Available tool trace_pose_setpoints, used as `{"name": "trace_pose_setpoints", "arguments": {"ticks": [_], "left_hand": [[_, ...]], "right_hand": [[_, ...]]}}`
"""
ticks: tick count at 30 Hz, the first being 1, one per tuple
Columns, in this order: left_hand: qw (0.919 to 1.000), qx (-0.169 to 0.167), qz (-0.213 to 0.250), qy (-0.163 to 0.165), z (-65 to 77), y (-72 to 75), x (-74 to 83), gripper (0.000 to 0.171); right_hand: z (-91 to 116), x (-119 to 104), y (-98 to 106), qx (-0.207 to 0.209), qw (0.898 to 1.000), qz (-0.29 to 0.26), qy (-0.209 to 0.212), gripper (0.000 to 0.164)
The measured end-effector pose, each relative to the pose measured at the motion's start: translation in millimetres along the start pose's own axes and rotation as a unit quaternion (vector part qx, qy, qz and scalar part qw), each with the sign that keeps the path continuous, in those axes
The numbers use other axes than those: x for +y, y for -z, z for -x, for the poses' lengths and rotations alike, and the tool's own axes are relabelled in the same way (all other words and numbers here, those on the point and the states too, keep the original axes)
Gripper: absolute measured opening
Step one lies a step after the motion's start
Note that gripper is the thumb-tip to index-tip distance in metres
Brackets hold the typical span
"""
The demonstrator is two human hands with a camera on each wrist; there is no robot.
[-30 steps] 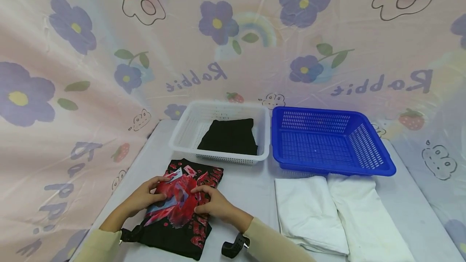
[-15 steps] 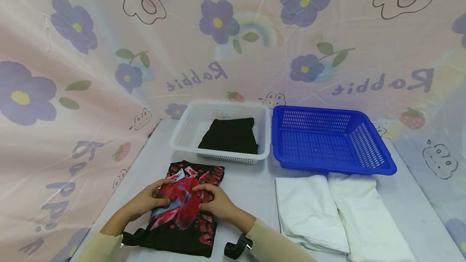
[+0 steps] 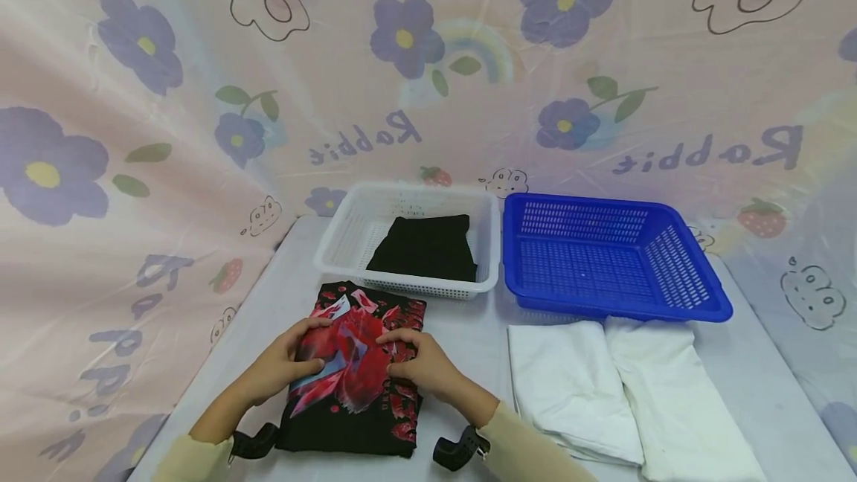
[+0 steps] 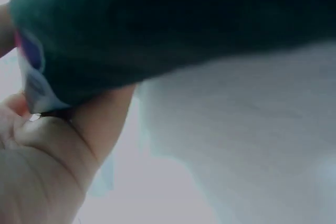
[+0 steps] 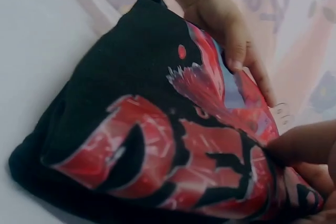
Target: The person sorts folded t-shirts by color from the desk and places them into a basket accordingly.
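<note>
A folded black T-shirt [image 3: 348, 430] with a large red and pink print lies between the hands at the table's front left in the head view. My left hand [image 3: 284, 359] grips its left side, thumb on the print. On the opposite side, my right hand [image 3: 428, 367] holds the edge with the thumb and fingers over the print. The left wrist view shows the dark cloth of the shirt [image 4: 168, 19] above the left palm [image 4: 42, 166], with white below it. In the right wrist view the red lettering fills the near side; fingertips beneath the shirt are hidden.
Behind the shirt stands a white basket [image 3: 341, 244] with a folded black garment [image 3: 428, 248] in it. A blue basket [image 3: 582, 259] is beside it on the right. Two folded white garments [image 3: 569, 385] lie in front of the blue basket. A patterned curtain [image 3: 455, 117] encloses the table.
Both hands have carried the shirt a little to the right and slightly toward the white basket. It has also turned a little straighter. Baskets and white garments stay put.
</note>
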State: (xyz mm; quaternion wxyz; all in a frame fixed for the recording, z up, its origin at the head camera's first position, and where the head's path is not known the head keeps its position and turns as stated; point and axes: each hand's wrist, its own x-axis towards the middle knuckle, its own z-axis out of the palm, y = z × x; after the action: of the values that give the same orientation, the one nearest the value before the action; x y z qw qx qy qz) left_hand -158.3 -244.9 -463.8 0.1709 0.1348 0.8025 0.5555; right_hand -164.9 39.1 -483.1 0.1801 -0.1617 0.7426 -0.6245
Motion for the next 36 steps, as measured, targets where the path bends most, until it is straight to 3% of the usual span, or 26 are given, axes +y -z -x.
{"name": "trace_pose_setpoints", "arguments": {"ticks": [15,23,32,36], "left_hand": [[0.9969,-0.014,0.051,-0.059,6.2,-10.0,45.8,0.06],[0.9951,-0.019,0.04,-0.089,12.1,-14.6,68.2,0.059],[0.9914,-0.024,0.03,-0.125,7.4,-15.3,87.6,0.057],[0.99,-0.022,0.025,-0.137,2.3,-14.2,95.1,0.056]], "right_hand": [[30.8,-40.5,33.3,-0.056,0.996,0.014,0.067,0.04],[41.2,-57.5,48.2,-0.087,0.995,0.02,0.044,0.037],[45.3,-74.0,67.5,-0.128,0.99,0.066,-0.007,0.032],[45.8,-79.3,73.0,-0.112,0.993,0.046,-0.012,0.03]]}}
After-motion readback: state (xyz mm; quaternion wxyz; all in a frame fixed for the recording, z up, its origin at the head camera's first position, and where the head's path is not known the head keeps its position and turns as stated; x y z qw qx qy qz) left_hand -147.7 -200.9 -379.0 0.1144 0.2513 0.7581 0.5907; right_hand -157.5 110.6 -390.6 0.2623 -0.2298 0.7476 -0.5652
